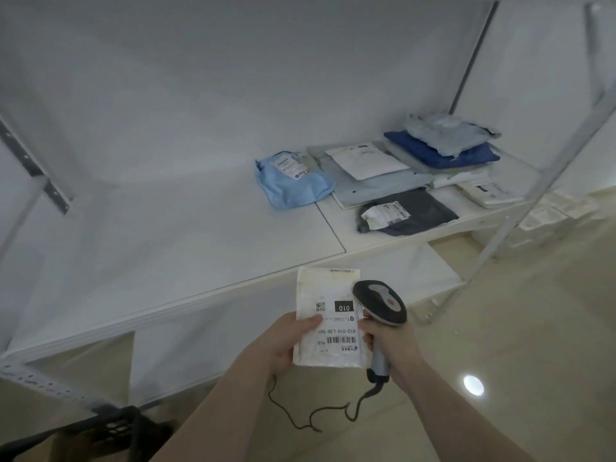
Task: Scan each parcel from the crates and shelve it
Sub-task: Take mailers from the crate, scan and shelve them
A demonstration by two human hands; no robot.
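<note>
Hands (290, 341) before parcel-strewn shelf (186, 248)

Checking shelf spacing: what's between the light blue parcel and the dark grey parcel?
Head view: a pale blue-grey flat parcel with a white mailer on top lies between the light blue parcel and the dark grey parcel.

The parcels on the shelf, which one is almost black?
The dark grey parcel at the shelf's front edge, bearing a crumpled white label. The others are light blue, white, pale grey or deep blue.
</note>
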